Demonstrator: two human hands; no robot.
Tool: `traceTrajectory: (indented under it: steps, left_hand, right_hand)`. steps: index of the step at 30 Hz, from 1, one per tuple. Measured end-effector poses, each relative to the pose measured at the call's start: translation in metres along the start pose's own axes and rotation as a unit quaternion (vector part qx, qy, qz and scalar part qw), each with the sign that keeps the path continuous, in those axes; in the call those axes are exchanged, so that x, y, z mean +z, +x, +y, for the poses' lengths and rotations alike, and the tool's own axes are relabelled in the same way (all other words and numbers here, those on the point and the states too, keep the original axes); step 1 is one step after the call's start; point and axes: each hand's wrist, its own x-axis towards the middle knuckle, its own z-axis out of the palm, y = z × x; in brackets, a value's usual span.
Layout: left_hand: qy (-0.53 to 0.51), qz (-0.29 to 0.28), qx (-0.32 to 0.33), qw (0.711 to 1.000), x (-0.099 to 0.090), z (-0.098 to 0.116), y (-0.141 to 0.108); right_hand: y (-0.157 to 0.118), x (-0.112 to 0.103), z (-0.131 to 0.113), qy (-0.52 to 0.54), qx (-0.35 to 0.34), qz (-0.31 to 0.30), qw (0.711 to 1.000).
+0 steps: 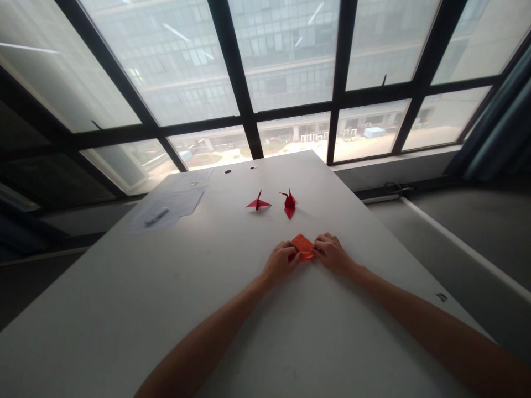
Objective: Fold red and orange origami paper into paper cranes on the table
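1. A piece of orange paper [303,243] is held at the tabletop [207,293], between both hands, with one corner pointed roughly towards twelve o'clock.
2. From the orange paper, the left hand [282,263] is seen at eight o'clock; its fingers are curled and closed on the near-left edge, the thumb being laid against the paper.
3. The right hand [331,254] is placed near three o'clock, its fingers bent and the right corner pinched between thumb and fingers.
4. One red paper crane [258,204] is set at ten o'clock; a second red crane [290,205] is stood at eleven o'clock, just beside the first but apart from it.
5. White sheets [188,204], with a pen-like object [157,216] laid on them, are spread between nine and ten o'clock.
6. Dark-framed windows [286,55] are seen at twelve o'clock, beyond the tabletop.
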Motion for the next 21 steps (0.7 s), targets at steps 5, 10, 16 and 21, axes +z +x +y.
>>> traceTrajectory:
  steps: [5, 10, 16, 21]
  left_hand:
    - [-0.001, -0.001, -0.017, 1.000, 0.004, -0.006, 0.000]
    - [0.046, 0.013, -0.001, 0.999, 0.000, -0.003, 0.002]
    - [0.182, -0.072, 0.118, 0.974, -0.002, 0.016, -0.010]
    - [0.252, -0.133, 0.104, 0.953, 0.005, 0.010, -0.018]
  right_hand:
    - [0.001, -0.002, 0.006, 0.008, -0.013, -0.017, 1.000]
    - [0.003, 0.000, 0.006, 0.002, 0.036, 0.000, 0.999]
    - [0.003, 0.000, 0.001, -0.022, 0.038, 0.015, 0.999]
    - [-0.007, -0.002, -0.005, -0.073, -0.076, -0.010, 0.994]
